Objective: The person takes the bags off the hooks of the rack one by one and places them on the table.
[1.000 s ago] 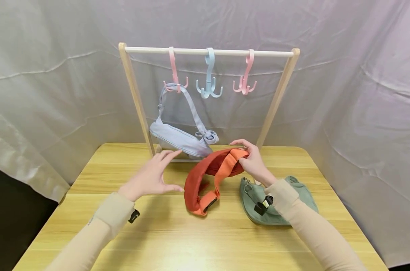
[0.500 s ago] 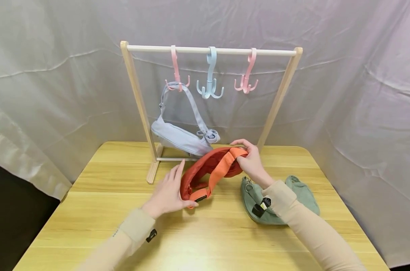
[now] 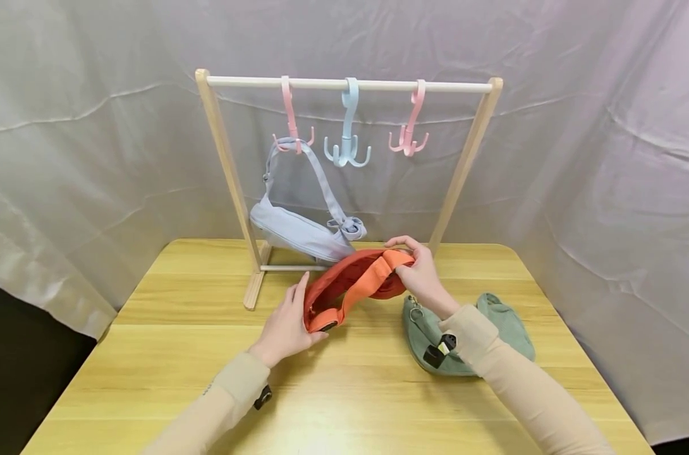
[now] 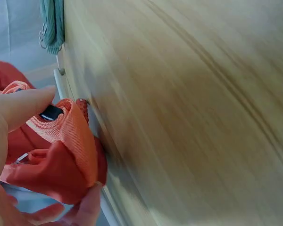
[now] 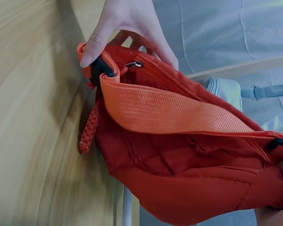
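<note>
The left hand (image 3: pixel 286 328) is gripping the red bag (image 3: pixel 340 277) at eight o'clock, the right hand (image 3: pixel 425 277) pinching it at two, seemingly steadying it before the twelve-o'clock rack (image 3: pixel 462 169); the next move is probably calling for an untwisted orange strap (image 3: pixel 365 285).

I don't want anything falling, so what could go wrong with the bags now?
The red bag might bump the pale blue bag hanging behind it, perhaps knocking that off its pink hook. The slack orange strap might snag. The right sleeve, above the green bag, could brush it if lowered.
</note>
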Action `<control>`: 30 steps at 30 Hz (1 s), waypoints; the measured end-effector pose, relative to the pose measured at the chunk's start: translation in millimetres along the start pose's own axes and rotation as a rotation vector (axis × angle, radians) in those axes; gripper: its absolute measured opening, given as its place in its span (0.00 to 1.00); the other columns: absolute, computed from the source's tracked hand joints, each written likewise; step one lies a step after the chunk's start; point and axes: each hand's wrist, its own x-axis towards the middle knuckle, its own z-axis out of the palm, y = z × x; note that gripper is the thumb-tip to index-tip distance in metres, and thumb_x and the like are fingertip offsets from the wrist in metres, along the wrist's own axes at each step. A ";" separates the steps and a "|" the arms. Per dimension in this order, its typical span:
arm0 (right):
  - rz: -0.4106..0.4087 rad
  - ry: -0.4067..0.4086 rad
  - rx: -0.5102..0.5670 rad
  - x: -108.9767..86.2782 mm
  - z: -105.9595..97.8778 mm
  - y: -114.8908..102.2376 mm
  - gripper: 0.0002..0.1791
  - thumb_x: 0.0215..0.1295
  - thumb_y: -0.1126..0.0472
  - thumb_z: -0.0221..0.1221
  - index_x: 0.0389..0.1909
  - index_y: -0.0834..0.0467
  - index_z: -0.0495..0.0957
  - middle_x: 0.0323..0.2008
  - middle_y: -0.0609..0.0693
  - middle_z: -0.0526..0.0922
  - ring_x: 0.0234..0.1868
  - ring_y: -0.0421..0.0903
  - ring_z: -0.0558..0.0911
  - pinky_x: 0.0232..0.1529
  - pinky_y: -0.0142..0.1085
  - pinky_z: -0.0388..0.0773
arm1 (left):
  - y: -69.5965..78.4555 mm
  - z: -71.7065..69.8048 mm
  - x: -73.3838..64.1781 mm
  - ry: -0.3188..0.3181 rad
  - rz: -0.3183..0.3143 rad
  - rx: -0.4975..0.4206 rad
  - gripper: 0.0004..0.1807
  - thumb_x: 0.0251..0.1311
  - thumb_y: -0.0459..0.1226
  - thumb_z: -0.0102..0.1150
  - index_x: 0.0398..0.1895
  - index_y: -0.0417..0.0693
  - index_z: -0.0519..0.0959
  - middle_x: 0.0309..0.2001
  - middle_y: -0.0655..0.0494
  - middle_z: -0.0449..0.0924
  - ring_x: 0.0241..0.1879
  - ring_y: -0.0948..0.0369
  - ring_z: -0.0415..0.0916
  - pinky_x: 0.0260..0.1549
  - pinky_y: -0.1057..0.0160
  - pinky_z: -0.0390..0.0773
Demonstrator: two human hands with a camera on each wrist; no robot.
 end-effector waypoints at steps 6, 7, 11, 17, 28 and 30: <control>0.021 -0.069 -0.028 -1.8 -9.7 0.6 0.24 0.55 0.82 0.50 0.53 0.67 0.73 0.35 0.41 0.85 0.31 0.37 0.82 0.32 0.30 0.80 | -13.4 -14.1 3.6 -0.008 0.044 -0.054 0.55 0.43 0.42 0.80 0.76 0.48 0.60 0.60 0.42 0.78 0.56 0.46 0.79 0.54 0.44 0.79; 0.021 -0.086 -0.034 -1.9 -11.8 0.7 0.24 0.55 0.82 0.51 0.54 0.67 0.74 0.36 0.42 0.86 0.32 0.37 0.82 0.33 0.30 0.80 | -15.5 -17.9 4.5 -0.013 0.057 -0.071 0.50 0.45 0.41 0.79 0.73 0.48 0.64 0.58 0.44 0.80 0.53 0.48 0.80 0.53 0.46 0.80; 0.020 -0.169 -0.066 -1.7 -20.5 2.5 0.25 0.55 0.81 0.53 0.56 0.66 0.74 0.42 0.49 0.86 0.36 0.38 0.83 0.37 0.31 0.81 | -23.7 -34.0 8.1 -0.044 0.075 -0.139 0.34 0.49 0.41 0.78 0.60 0.47 0.75 0.47 0.51 0.85 0.42 0.57 0.81 0.43 0.57 0.80; 0.031 -0.317 -0.134 -0.8 -31.0 8.0 0.27 0.57 0.79 0.56 0.59 0.63 0.75 0.50 0.53 0.83 0.41 0.40 0.81 0.42 0.31 0.79 | -32.6 -57.6 14.6 -0.123 0.073 -0.159 0.25 0.53 0.44 0.75 0.53 0.46 0.79 0.35 0.55 0.84 0.30 0.64 0.75 0.43 0.55 0.78; 0.208 -0.534 0.109 -2.5 -39.0 33.2 0.29 0.63 0.78 0.53 0.65 0.63 0.69 0.56 0.47 0.77 0.49 0.41 0.80 0.47 0.32 0.82 | -35.6 -84.2 21.9 -0.290 -0.011 -0.180 0.16 0.64 0.48 0.63 0.45 0.46 0.81 0.37 0.51 0.82 0.32 0.62 0.78 0.41 0.58 0.79; 0.245 -0.561 0.148 -3.6 -38.4 39.7 0.27 0.63 0.79 0.52 0.63 0.63 0.71 0.57 0.49 0.77 0.50 0.42 0.80 0.48 0.32 0.82 | -37.2 -84.1 22.0 -0.316 -0.062 -0.187 0.21 0.65 0.50 0.60 0.50 0.44 0.80 0.41 0.47 0.84 0.36 0.60 0.81 0.48 0.52 0.79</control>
